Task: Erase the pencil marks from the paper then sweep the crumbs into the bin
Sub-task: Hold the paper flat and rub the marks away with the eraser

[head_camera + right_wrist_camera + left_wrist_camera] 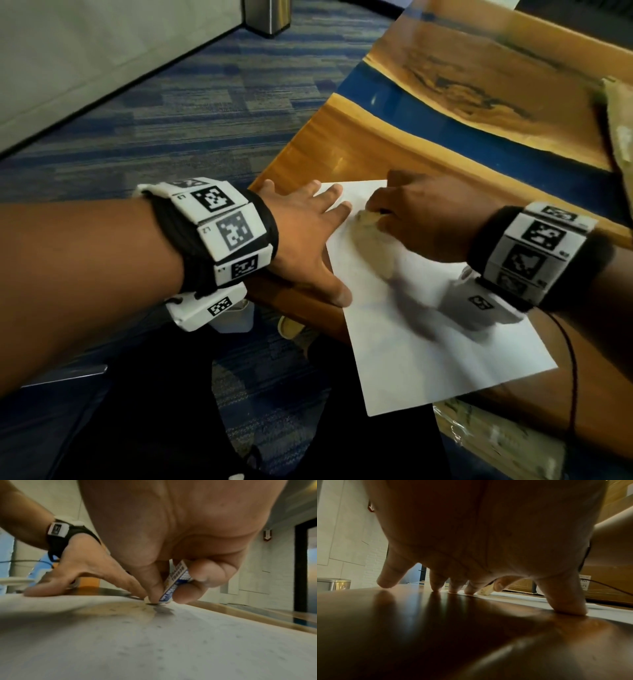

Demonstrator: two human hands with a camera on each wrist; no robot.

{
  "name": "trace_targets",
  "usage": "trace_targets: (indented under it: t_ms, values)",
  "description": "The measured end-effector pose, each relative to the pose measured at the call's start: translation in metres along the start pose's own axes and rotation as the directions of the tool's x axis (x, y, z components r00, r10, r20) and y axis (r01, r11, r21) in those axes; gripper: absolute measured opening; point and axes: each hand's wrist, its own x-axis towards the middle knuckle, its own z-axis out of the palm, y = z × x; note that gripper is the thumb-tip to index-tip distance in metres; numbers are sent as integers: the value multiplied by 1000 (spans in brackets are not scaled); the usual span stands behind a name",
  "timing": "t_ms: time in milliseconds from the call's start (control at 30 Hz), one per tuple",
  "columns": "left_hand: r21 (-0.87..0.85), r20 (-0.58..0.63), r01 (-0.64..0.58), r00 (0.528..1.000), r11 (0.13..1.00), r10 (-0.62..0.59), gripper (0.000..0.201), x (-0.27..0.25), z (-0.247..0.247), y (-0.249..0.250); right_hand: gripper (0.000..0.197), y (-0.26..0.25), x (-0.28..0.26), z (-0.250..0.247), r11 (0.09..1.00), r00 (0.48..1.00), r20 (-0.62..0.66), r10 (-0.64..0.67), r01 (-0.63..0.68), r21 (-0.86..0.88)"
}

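Observation:
A white sheet of paper [428, 325] lies on the wooden table [342, 150], its near corner past the table's edge. My left hand [308, 222] lies flat with fingers spread, fingertips and thumb pressing the paper's left edge. My right hand [411, 219] pinches a white eraser [175, 582] in a blue and white sleeve, its tip pressed on the paper near the far left corner, close to my left fingertips. In the left wrist view the eraser [485, 590] shows behind my left fingers. Small dark crumbs [159, 626] dot the paper. A steel bin [267, 15] stands on the carpet beyond the table.
The table has a blue resin strip [445, 113] across it. Cardboard boxes [616, 126] stand at the right, and another wrapped box [496, 435] sits near my right forearm. Blue patterned carpet [171, 120] lies to the left of the table.

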Motion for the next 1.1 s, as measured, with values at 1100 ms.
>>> trace_targets:
  t_ms: [1100]
  values:
    - [-14,72,18,997,1000,-17,131,3,-4,0,33,-16,-31,-3,963,958,99,-268,268,6]
